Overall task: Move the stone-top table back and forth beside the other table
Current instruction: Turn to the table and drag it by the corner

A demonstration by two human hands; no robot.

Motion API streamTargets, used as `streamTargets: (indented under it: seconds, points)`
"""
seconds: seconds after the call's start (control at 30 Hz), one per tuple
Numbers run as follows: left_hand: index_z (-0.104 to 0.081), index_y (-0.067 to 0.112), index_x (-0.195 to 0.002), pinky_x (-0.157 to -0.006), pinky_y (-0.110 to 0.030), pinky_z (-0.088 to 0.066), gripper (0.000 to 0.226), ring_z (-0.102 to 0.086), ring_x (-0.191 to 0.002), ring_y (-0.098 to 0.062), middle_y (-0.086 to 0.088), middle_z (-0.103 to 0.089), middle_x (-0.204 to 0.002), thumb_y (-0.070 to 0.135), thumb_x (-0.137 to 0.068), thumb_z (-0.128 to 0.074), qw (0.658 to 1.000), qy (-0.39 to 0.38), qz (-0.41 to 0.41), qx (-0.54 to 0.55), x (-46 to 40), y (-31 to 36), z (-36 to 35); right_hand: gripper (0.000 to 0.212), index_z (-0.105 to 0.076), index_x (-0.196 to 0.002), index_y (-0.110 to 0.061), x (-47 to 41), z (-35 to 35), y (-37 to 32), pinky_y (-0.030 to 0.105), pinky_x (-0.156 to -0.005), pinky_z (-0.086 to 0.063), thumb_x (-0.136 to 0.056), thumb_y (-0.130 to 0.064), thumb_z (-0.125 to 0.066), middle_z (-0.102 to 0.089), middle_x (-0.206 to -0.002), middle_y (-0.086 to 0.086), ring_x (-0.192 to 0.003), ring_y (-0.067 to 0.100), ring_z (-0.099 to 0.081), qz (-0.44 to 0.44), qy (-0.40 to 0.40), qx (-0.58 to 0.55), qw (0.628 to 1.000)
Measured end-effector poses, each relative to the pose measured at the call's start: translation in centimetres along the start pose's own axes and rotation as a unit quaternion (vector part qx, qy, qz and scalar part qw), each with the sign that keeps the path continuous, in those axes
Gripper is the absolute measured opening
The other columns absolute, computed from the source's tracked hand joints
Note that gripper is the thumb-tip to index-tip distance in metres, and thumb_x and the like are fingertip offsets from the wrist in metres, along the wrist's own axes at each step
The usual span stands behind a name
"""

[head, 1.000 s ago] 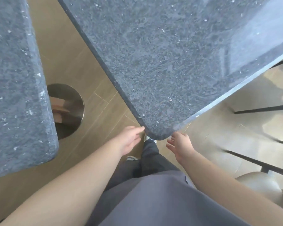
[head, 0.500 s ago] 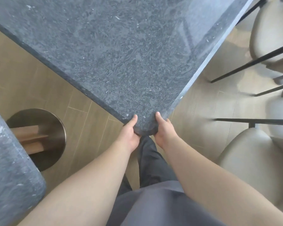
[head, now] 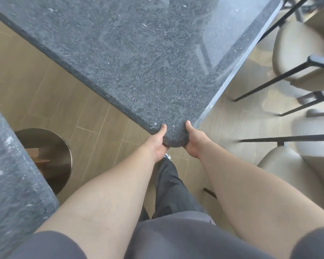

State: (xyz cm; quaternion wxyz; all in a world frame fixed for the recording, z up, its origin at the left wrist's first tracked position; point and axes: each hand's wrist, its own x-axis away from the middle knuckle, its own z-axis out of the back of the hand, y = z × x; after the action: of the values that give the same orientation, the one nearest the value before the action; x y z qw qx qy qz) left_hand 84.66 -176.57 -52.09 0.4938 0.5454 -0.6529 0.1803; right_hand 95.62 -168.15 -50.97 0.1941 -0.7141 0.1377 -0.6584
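Note:
A dark grey speckled stone-top table (head: 138,58) fills the upper middle of the head view, its rounded near corner pointing at me. My left hand (head: 156,143) grips the left side of that corner, thumb on top and fingers hidden under the slab. On the right side of the same corner my right hand (head: 194,142) holds it the same way. The other table (head: 13,184), with the same stone top, lies at the lower left, apart from the first by a strip of wood floor.
A round brass table base (head: 51,154) stands on the floor under the left table. Beige chairs with black metal frames (head: 295,58) (head: 288,165) crowd the right side, close to the table's right edge. My dark trouser leg and shoe show below the corner.
My hands went from open beside the corner to clasped on it. The left table has slid further out at the left, and more of the chairs shows at the right.

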Motion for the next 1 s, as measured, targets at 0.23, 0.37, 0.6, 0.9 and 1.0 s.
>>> streamTargets:
  seconds: [0.23, 0.37, 0.6, 0.9, 1.0]
  points:
    - [-0.050, 0.005, -0.144, -0.113, -0.045, -0.044, 0.045, -0.061, -0.127, -0.028, -0.013, -0.063, -0.138, 0.031, -0.107, -0.049, 0.999, -0.034, 0.004, -0.004, -0.1, 0.2, 1.1, 0.055, -0.052, -0.138, -0.003, 0.0, -0.7, 1.1, 0.045, -0.101, -0.054, -0.098, -0.039, -0.063, -0.067, -0.129, 0.011, -0.110, 0.028, -0.068, 0.019, 0.013, -0.012, 1.000]
    - [-0.050, 0.003, -0.143, -0.114, -0.045, -0.042, 0.046, -0.060, -0.127, -0.029, -0.014, -0.063, -0.138, 0.032, -0.108, -0.046, 0.999, -0.047, 0.011, -0.015, 0.7, 0.9, 2.5, 0.055, -0.053, -0.139, -0.003, 0.6, -1.9, 2.7, 0.045, -0.102, -0.053, -0.099, -0.040, -0.061, -0.068, -0.128, 0.010, -0.110, 0.028, -0.068, 0.026, 0.012, -0.016, 0.999]
    - [-0.052, 0.003, -0.141, -0.112, -0.043, -0.044, 0.045, -0.062, -0.121, -0.028, -0.014, -0.065, -0.133, 0.033, -0.108, -0.044, 0.997, -0.060, 0.020, -0.041, 2.9, 2.6, 7.0, 0.054, -0.055, -0.137, -0.006, 2.3, -5.3, 6.6, 0.043, -0.097, -0.056, -0.097, -0.042, -0.063, -0.070, -0.120, 0.008, -0.098, 0.025, -0.071, 0.025, 0.021, -0.029, 0.999]
    - [-0.053, 0.003, -0.142, -0.115, -0.045, -0.042, 0.044, -0.059, -0.129, -0.029, -0.014, -0.064, -0.138, 0.029, -0.108, -0.047, 0.995, -0.066, 0.022, -0.076, 5.4, 5.8, 14.5, 0.049, -0.058, -0.132, -0.010, 4.6, -11.6, 12.5, 0.038, -0.083, -0.059, -0.096, -0.043, -0.063, -0.070, -0.117, 0.006, -0.089, 0.023, -0.070, 0.014, 0.049, -0.069, 0.996]
    - [-0.053, 0.004, -0.142, -0.115, -0.045, -0.041, 0.043, -0.060, -0.128, -0.029, -0.013, -0.064, -0.137, 0.028, -0.107, -0.048, 0.994, -0.062, 0.015, -0.089, 6.2, 7.1, 17.1, 0.045, -0.060, -0.127, -0.012, 5.5, -14.0, 14.1, 0.036, -0.079, -0.058, -0.096, -0.044, -0.064, -0.069, -0.125, 0.007, -0.088, 0.022, -0.070, 0.005, 0.050, -0.077, 0.996]
